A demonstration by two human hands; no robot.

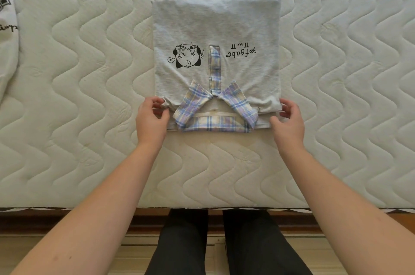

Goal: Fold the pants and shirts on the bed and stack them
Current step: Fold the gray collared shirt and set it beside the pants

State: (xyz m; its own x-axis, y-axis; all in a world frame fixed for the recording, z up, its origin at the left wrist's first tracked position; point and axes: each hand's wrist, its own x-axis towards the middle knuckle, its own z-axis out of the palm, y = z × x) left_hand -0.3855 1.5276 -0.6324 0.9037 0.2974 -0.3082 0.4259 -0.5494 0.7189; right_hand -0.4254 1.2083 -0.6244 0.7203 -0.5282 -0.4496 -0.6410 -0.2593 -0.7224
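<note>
A grey shirt point(215, 25) with a plaid collar, a cartoon print and black lettering lies folded into a rectangle on the quilted mattress point(89, 72), collar toward me. My left hand point(151, 120) pinches the shirt's near left corner between thumb and fingers. At the near right corner, my right hand point(288, 121) has curled fingers touching the shirt's edge, thumb by the collar side. A white garment point(6, 34) with black lettering lies at the far left edge, mostly out of view.
The mattress's front edge point(202, 206) runs across the lower part of the view, with a wooden bed frame point(67, 220) below it. My legs in dark trousers point(215, 243) stand against the bed.
</note>
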